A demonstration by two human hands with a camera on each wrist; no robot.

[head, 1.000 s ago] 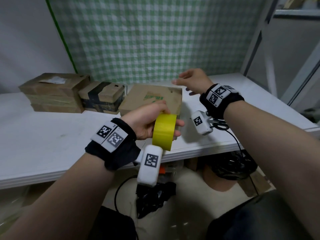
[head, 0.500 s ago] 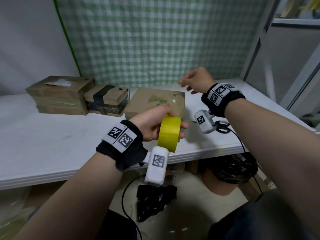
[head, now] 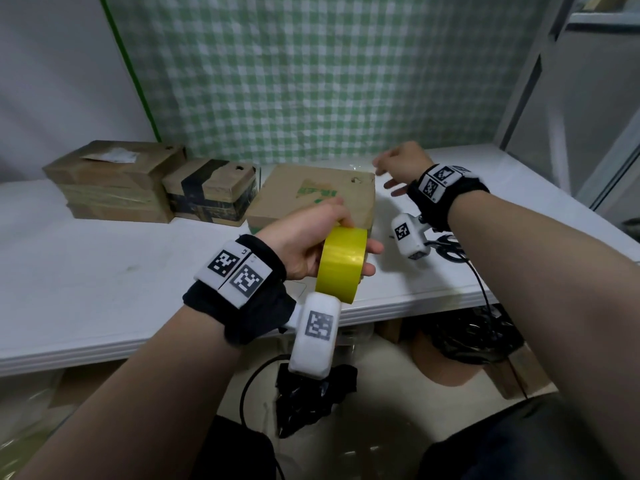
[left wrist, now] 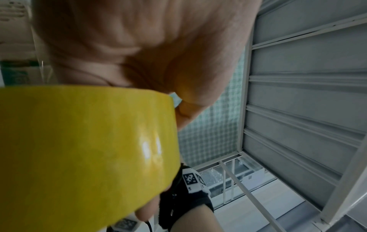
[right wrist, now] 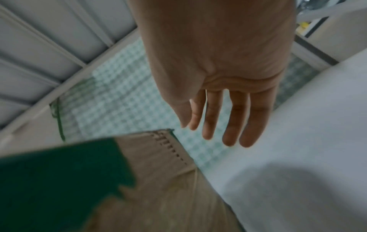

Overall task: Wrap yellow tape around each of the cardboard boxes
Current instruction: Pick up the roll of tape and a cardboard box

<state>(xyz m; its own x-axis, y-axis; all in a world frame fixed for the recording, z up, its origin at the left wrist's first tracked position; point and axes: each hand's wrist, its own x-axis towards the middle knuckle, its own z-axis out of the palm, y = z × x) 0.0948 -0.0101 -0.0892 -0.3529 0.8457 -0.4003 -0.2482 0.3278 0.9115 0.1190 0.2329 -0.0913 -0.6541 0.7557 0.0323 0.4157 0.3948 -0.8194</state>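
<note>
My left hand [head: 311, 237] grips a roll of yellow tape [head: 341, 263] above the front edge of the white table [head: 104, 271]; the roll [left wrist: 83, 153] fills the left wrist view. Behind it lies a flat cardboard box with green print [head: 311, 195]. My right hand [head: 398, 164] hovers by that box's far right corner with fingers straight and holds nothing; its fingers [right wrist: 228, 119] show above the box [right wrist: 158, 180]. Two more cardboard boxes stand at the back left: a large one [head: 114, 181] and a smaller one with black tape [head: 211, 190].
A green checked cloth [head: 329, 74] hangs behind the table. Scissors [head: 446, 247] lie on the table under my right wrist. Below the table edge are black cables [head: 474, 337] and a black bag [head: 311, 396]. A metal frame [head: 554, 81] rises at the right.
My right hand has drawn back slightly from over the flat box to beside its far right corner. The left hand keeps hold of the tape roll, nearly still.
</note>
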